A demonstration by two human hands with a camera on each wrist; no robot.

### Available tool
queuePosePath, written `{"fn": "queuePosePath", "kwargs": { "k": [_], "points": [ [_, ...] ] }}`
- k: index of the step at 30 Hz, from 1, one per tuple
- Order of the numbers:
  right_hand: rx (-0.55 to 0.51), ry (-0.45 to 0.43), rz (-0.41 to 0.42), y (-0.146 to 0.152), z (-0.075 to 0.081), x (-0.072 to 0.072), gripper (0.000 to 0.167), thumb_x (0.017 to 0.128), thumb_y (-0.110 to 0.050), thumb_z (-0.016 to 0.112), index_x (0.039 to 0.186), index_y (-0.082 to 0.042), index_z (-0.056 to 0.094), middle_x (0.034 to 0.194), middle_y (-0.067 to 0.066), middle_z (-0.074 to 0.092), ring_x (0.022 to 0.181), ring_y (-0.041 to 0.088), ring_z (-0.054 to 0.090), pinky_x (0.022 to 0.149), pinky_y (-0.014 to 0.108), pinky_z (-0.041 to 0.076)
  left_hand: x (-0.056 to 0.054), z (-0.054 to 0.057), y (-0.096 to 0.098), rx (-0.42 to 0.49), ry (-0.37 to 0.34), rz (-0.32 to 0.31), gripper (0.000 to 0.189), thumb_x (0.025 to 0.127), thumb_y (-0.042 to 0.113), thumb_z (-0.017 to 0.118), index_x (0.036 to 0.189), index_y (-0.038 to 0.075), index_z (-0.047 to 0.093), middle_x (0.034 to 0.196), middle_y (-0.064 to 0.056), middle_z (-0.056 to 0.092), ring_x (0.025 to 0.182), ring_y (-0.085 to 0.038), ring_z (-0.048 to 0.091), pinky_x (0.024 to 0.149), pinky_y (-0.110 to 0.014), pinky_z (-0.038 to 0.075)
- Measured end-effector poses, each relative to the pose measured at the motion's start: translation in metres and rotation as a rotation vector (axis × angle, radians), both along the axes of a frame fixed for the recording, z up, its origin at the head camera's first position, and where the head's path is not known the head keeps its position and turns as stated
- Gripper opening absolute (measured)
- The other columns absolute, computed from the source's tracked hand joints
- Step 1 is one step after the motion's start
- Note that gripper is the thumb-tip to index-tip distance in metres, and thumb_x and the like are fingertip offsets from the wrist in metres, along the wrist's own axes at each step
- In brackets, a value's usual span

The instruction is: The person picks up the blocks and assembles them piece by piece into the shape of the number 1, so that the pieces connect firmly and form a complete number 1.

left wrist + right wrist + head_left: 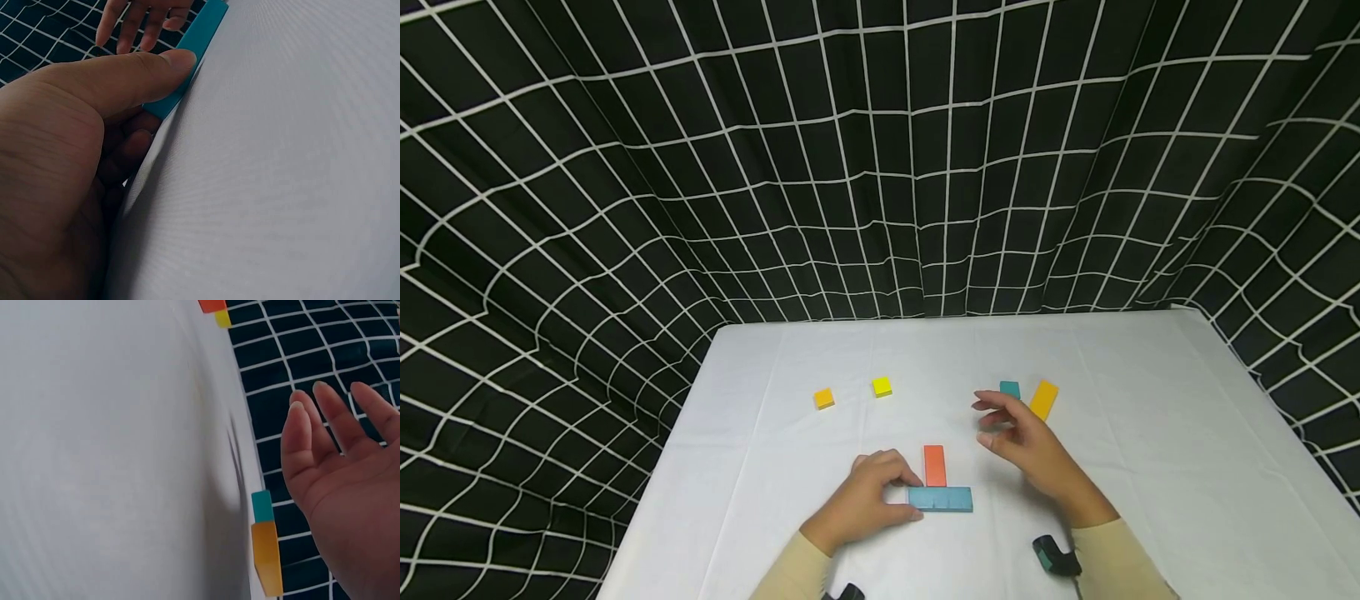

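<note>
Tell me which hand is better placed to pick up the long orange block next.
The right hand, most likely: it holds nothing and hovers near the long orange block and the teal block. The left hand is farther off and pinches an end of the blue bar.

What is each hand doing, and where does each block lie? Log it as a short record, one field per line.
left hand: grips the left end of the long blue block
right hand: raised, holding nothing
red block: just beyond the blue block, end toward it; contact unclear
far left: small orange block, with small yellow block to its right, apart
far right: teal block, with long orange block to its right
surface: white table
backdrop: black grid cloth
</note>
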State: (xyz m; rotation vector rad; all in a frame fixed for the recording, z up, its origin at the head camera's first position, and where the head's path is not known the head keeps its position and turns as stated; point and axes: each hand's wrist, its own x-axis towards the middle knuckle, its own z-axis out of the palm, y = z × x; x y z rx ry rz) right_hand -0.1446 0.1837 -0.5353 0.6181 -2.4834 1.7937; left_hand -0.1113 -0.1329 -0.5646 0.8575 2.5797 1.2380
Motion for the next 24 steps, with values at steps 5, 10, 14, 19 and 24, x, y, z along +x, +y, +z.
{"fn": "queuePosePath", "kwargs": {
  "k": [5,10,14,19,24],
  "points": [
    [-0.019,-0.005,-0.009,0.008,0.001,-0.002,0.052,0.106,-0.011,0.070,0.155,-0.010,0.054,0.142,0.018,0.062,0.121,0.039,0.062,0.091,0.033,0.056,0.000,-0.001,0.000,0.001,-0.007,0.000,0.028,0.089,0.027,0.094,0.111,0.032,0.076,0.108,0.025,0.063,0.103,0.002,0.059,0.105,-0.041,0.036],
    [-0.073,-0.012,-0.011,0.015,0.002,-0.004,0.050,0.106,-0.006,0.067,0.155,-0.008,0.054,0.142,0.028,0.059,0.121,0.045,0.060,0.085,0.033,0.058,0.000,-0.002,-0.001,-0.005,0.007,-0.005,0.030,0.088,0.028,0.094,0.111,0.032,0.076,0.108,0.025,0.062,0.103,0.003,0.058,0.104,-0.040,0.036],
    [-0.088,-0.013,-0.032,0.021,0.002,-0.005,0.049,0.107,-0.007,0.066,0.154,-0.007,0.054,0.142,0.030,0.058,0.120,0.044,0.060,0.085,0.032,0.057,0.000,-0.002,-0.001,-0.009,0.015,-0.006,0.031,0.087,0.028,0.095,0.111,0.033,0.075,0.107,0.026,0.062,0.102,0.003,0.057,0.104,-0.040,0.036],
    [-0.101,0.000,-0.030,0.027,0.001,-0.006,0.050,0.107,-0.005,0.065,0.155,-0.004,0.051,0.143,0.031,0.056,0.121,0.044,0.061,0.085,0.031,0.056,0.000,-0.003,0.000,-0.005,-0.002,0.000,0.031,0.087,0.028,0.095,0.111,0.033,0.075,0.108,0.026,0.062,0.103,0.003,0.057,0.106,-0.040,0.035],
    [-0.090,0.032,-0.047,0.034,0.001,-0.008,0.051,0.108,-0.003,0.065,0.156,0.000,0.049,0.143,0.029,0.056,0.119,0.037,0.061,0.082,0.031,0.056,0.000,-0.003,0.000,-0.007,0.003,0.000,0.030,0.088,0.028,0.094,0.111,0.034,0.075,0.108,0.026,0.062,0.103,0.002,0.057,0.105,-0.040,0.036]
  ]
}}
